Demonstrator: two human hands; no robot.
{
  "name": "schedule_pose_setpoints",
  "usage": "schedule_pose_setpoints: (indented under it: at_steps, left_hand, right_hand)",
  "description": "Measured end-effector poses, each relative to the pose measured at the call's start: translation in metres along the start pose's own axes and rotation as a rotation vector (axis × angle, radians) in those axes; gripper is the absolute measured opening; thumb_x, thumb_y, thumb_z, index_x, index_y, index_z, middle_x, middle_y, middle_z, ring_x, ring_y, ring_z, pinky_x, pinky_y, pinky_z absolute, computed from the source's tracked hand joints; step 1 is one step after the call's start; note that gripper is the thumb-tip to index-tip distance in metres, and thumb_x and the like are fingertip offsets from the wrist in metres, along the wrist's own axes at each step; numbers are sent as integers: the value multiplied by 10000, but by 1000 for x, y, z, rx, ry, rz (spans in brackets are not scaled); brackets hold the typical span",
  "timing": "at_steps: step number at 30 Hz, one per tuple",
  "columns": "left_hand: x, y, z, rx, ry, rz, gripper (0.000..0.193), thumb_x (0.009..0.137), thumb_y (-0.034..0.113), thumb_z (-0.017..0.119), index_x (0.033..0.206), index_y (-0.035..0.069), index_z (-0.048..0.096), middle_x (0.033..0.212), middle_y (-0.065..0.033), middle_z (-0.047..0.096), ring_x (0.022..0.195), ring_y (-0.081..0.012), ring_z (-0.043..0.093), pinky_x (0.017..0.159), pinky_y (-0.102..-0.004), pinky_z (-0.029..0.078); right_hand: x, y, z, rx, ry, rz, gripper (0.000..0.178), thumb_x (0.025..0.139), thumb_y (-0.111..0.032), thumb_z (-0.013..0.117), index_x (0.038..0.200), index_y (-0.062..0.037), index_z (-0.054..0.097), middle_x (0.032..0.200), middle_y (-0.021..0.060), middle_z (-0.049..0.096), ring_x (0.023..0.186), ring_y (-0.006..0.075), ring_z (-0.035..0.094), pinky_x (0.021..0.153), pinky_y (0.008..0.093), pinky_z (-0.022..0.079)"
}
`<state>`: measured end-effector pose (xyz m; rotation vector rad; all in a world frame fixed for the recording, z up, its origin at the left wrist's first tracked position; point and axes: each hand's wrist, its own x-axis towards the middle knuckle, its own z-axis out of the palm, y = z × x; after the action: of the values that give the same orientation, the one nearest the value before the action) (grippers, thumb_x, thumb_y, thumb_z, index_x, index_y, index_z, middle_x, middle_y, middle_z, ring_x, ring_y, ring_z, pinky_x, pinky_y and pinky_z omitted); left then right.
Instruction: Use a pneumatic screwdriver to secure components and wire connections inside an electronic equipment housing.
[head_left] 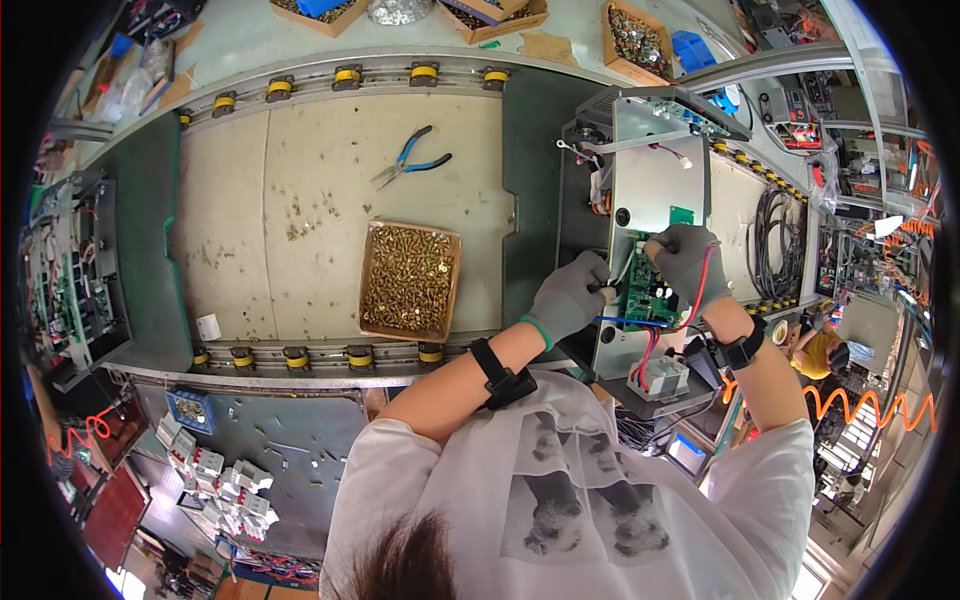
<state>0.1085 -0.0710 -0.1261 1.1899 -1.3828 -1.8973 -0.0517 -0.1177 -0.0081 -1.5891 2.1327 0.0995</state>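
Both my hands wear grey gloves and work at an open electronics chassis with a silver metal panel point(655, 190). My left hand point(572, 297) is closed at the left edge of the green circuit board point(650, 292), fingertips curled near a thin pale cable; what they hold is hidden. Over the board's upper right part, my right hand point(688, 262) has its fingers bent down and pressed together, and I cannot make out anything in them. A red wire point(690, 318) runs up beside the right hand. Below the board, wires lead to a pale block-shaped component point(660, 378).
Left of the chassis, a cardboard box point(457, 290) of brass-coloured screws and blue-handled pliers point(414, 162) lie on the worktop. Yellow rollers point(423, 74) line the edges. Coiled black cable point(775, 245) lies at right. Another person point(822, 355) is in the right background.
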Motion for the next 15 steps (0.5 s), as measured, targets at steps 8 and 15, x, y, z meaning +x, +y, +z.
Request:
schedule_pose_setpoints:
  at_steps: [8,15]
  left_hand:
    - [0,0,1,-8,2,9,244,767,124,689,929,51,522,753,-74,599,677,-165,574,655,-300,472]
    - [2,0,-2,-25,-15,-3,253,751,137,701,923,49,538,763,-89,607,686,-180,590,654,-311,478]
  right_hand:
    - [-7,-3,-1,104,47,29,190,725,-220,688,764,-34,686,655,129,645,570,225,626,564,311,485]
    - [-3,-7,-1,36,21,24,188,726,-209,687,748,-23,676,630,111,637,550,194,606,556,296,475]
